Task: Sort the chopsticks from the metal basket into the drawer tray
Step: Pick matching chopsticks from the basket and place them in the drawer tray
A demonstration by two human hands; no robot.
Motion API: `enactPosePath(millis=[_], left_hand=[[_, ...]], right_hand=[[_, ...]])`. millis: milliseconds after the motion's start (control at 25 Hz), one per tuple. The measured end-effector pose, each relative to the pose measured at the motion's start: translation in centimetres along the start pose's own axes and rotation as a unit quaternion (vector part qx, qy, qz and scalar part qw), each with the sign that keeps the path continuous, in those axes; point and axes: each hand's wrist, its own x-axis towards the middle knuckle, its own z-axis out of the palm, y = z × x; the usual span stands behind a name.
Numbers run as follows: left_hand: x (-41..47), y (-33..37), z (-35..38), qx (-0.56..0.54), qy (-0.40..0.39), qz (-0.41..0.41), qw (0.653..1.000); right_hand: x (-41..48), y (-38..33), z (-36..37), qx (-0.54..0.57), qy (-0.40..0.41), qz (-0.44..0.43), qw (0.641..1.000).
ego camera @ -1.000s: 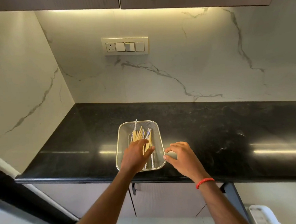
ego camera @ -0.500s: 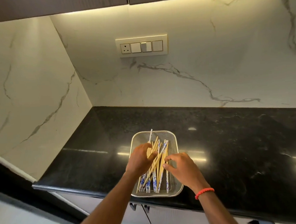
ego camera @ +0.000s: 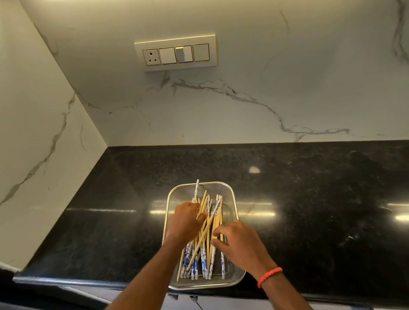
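Overhead, from the head camera: a rectangular, silvery mesh basket point(ego camera: 214, 183) sits on a glossy black speckled stone countertop point(ego camera: 321, 195), its near end at the counter's front edge. Inside lies a loose heap of chopsticks point(ego camera: 205, 248), some plain pale wood, others white with blue floral print, most pointing away from the person. One printed stick pokes up over the basket's far rim.

Both hands are in the basket. The left hand point(ego camera: 185, 222) has its fingers curled round a bunch of the plain wooden sticks near the far half of the heap. The right hand point(ego camera: 237, 242) pinches sticks between thumb and fingertips at the middle of the pile. A red braided cord bracelet point(ego camera: 269, 276) circles the right wrist.

The hands cover the centre of the heap, and the left forearm crosses the basket's near left corner, so how the sticks lie beneath cannot be told.

Behind, white grey-veined marble wall panels point(ego camera: 242, 92) meet in a corner at left. A cream switch plate with a socket point(ego camera: 176, 53) is mounted on the back wall, above the basket.
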Motion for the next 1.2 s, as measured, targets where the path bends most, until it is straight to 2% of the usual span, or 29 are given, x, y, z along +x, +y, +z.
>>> enactPosePath(millis=[120,280,480,600,720,840,920,1120,1200], left_hand=[[0.8,-0.1,-0.6,-0.034,0.057,0.038,0.997],[1.0,-0.5,-2.3,-0.160,0.140,0.081,0.974],[-0.4,-1.1,-4.3,-0.254,0.155,0.094,0.950],[-1.5,-1.3,-5.3,-0.331,0.136,0.060,0.932],[-2.4,-2.0,-5.4,-0.413,0.095,-0.025,0.906],[-3.4,-2.4,-5.2,-0.503,0.044,-0.111,0.856],[-4.1,-2.4,-5.2,-0.532,0.011,-0.139,0.835],[-4.7,-2.7,-4.2,-0.540,-0.048,-0.164,0.824],[-4.8,-2.6,-3.9,-0.545,-0.064,-0.170,0.818]], right_hand=[[0.5,-0.7,0.0,0.010,0.000,0.014,1.000],[2.3,-2.0,1.1,-0.008,-0.007,0.025,1.000],[4.2,-3.3,4.1,-0.099,-0.048,0.023,0.994],[4.8,-3.5,5.1,-0.096,-0.038,0.035,0.994],[5.0,-3.5,5.7,-0.055,-0.017,0.075,0.996],[4.8,-3.3,6.1,-0.031,0.005,0.098,0.995],[4.6,-3.3,5.9,0.007,0.025,0.118,0.993],[2.9,-4.7,3.9,0.205,0.083,0.110,0.969],[1.9,-5.3,3.7,0.216,0.072,0.106,0.968]])
